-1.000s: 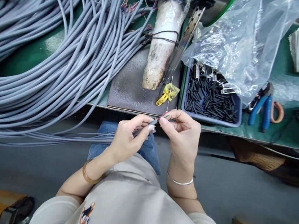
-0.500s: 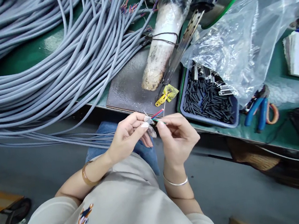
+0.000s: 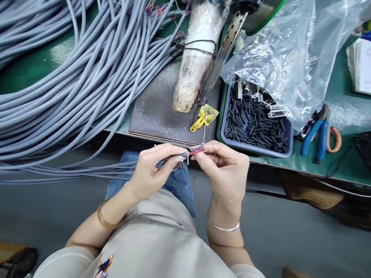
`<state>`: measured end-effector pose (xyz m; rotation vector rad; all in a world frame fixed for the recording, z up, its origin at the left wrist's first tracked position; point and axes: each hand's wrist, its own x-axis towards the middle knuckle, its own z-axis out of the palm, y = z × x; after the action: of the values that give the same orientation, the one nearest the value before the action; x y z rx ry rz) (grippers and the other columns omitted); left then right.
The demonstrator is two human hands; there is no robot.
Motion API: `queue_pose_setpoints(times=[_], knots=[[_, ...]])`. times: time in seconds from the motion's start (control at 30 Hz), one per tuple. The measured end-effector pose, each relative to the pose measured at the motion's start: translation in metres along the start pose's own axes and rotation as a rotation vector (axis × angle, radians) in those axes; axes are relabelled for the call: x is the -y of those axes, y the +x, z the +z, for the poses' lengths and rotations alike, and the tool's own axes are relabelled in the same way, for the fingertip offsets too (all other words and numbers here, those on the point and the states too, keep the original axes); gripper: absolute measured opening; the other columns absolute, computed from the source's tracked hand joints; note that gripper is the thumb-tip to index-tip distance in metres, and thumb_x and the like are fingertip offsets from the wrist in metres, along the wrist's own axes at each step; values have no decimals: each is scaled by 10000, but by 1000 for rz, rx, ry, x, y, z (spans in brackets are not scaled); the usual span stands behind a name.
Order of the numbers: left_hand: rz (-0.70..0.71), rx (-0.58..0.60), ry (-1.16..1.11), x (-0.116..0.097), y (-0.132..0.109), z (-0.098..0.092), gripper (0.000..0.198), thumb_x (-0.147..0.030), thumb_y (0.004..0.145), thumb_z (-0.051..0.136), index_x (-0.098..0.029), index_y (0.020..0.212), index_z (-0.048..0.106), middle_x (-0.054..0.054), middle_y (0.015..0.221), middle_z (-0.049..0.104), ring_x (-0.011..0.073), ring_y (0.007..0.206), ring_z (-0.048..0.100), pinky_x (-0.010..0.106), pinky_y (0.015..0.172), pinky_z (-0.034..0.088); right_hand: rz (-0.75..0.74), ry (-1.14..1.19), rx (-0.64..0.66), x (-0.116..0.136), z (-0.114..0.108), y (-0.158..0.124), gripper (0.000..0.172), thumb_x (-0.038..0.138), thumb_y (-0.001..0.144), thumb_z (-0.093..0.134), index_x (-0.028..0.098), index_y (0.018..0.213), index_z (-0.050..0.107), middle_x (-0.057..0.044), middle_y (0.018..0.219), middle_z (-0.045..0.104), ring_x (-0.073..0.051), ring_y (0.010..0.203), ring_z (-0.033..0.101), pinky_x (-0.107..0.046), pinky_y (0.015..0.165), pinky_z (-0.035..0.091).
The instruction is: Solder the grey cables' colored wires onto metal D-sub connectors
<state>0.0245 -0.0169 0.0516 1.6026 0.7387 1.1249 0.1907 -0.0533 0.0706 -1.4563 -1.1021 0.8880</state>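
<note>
Near the table's front edge, my left hand (image 3: 157, 167) is closed on the end of a grey cable (image 3: 185, 155), pinched between thumb and fingers. Thin coloured wires (image 3: 198, 150), red and blue among them, stick out of that cable end to the right. My right hand (image 3: 220, 164) pinches these wires between thumb and forefinger. Several grey cables (image 3: 114, 168) run from the left toward my left hand. Below its fingertips, a small dark connector-like piece (image 3: 181, 165) shows in part. A yellow clip-like piece (image 3: 200, 121) with a thin upright strand lies just beyond my hands.
A large bundle of grey cables (image 3: 47, 92) covers the left of the table. A white wrapped tube (image 3: 190, 66) slants over a dark board (image 3: 154, 106). On the right are a blue tray (image 3: 257, 148) of black sleeves and connectors, a plastic bag (image 3: 296, 48) and blue-handled pliers (image 3: 322, 138).
The coloured wires have swung from pointing up and right to lying nearly level. My right hand has turned slightly and still pinches wires. The whole view has shifted a little.
</note>
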Motion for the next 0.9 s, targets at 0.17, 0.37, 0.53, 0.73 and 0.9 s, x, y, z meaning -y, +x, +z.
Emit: queue_pose_setpoints(times=[0.17, 0.37, 0.53, 0.73, 0.9], knots=[[199, 25, 165, 3, 3, -2, 155, -138, 968, 593, -164, 1021, 736, 75, 864, 784, 153, 781, 696, 272, 762, 536, -29, -48, 24, 1, -7, -1, 46, 250, 812, 759, 216, 812, 790, -4, 708, 669, -83, 518, 478, -226, 462, 378], [290, -2, 219, 5, 4, -2, 150, -141, 965, 591, -178, 1020, 726, 62, 845, 784, 150, 755, 694, 273, 724, 531, -35, -32, 70, -4, -11, -2, 76, 298, 828, 776, 235, 846, 814, -5, 681, 652, -97, 532, 476, -235, 470, 354], [280, 12, 186, 4, 4, -2, 142, -120, 959, 597, -175, 1002, 720, 59, 850, 781, 144, 755, 690, 260, 717, 526, -42, -11, 114, -6, -12, 0, 71, 296, 834, 780, 239, 842, 821, -8, 664, 648, -99, 541, 470, -234, 466, 326], [315, 44, 217, 6, 1, -4, 157, -104, 948, 601, -170, 1038, 712, 88, 904, 792, 156, 816, 713, 269, 738, 526, -104, -77, 114, 0, -15, 1, 71, 230, 831, 759, 255, 852, 823, -4, 677, 664, -99, 550, 483, -236, 475, 321], [375, 71, 295, 7, 1, -7, 179, -108, 955, 576, -169, 1031, 726, 102, 924, 794, 151, 778, 701, 280, 748, 531, -119, -54, 145, 1, -16, 3, 75, 183, 793, 759, 240, 801, 807, 5, 651, 645, -89, 525, 459, -237, 463, 285]])
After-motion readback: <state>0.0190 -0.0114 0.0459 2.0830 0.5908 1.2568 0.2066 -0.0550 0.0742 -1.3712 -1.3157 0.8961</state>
